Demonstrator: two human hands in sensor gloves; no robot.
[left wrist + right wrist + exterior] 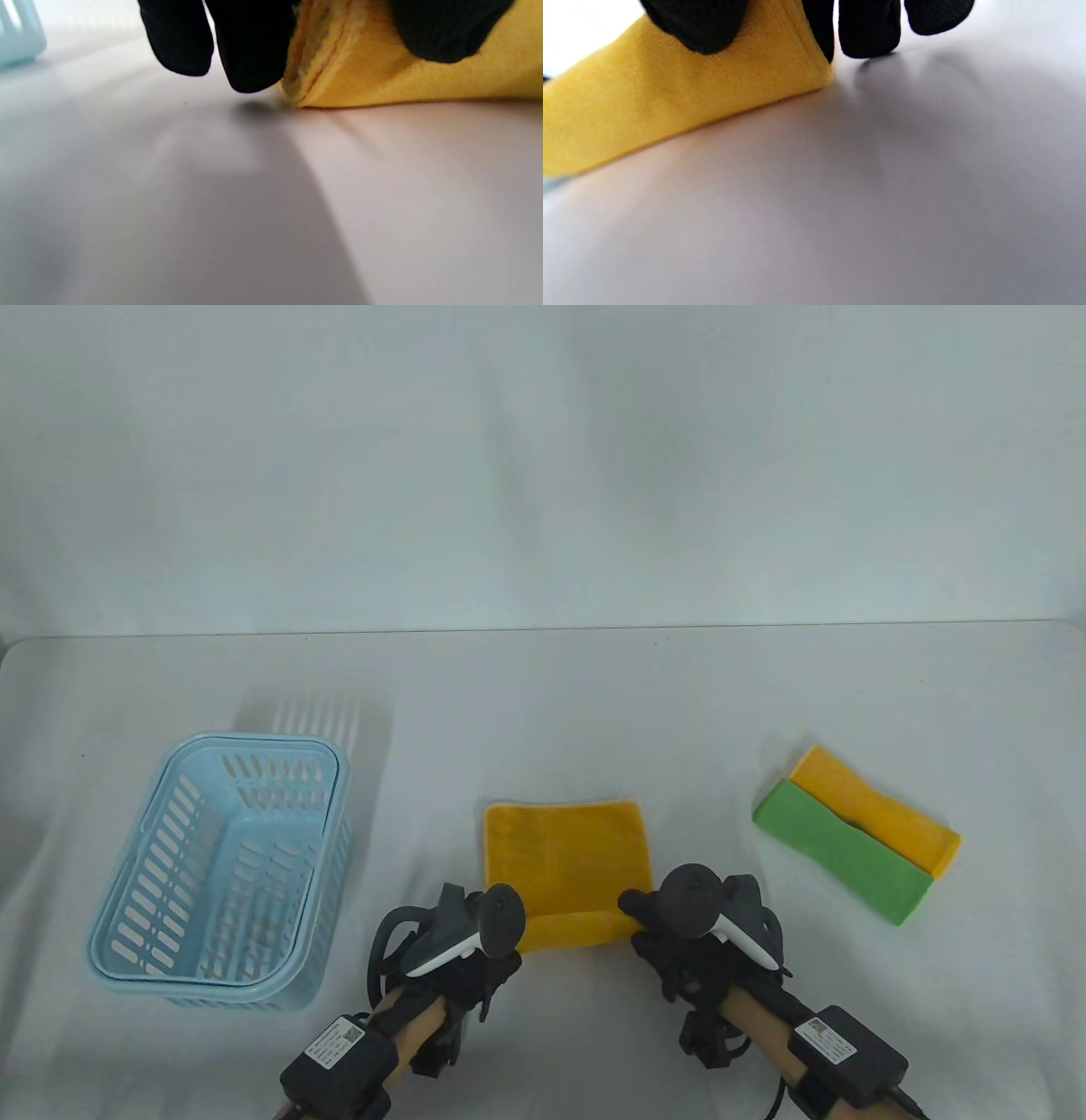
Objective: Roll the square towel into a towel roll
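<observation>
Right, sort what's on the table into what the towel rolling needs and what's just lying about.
In use:
- yellow towel, its near edge lifted and turned over
- left hand, pinching the near left corner
- right hand, pinching the near right corner

Lying about:
- blue basket, at the left
- green cloth and orange cloth, side by side at the right

Staged lab bench; white table (543,687); blank backdrop (543,458)
</observation>
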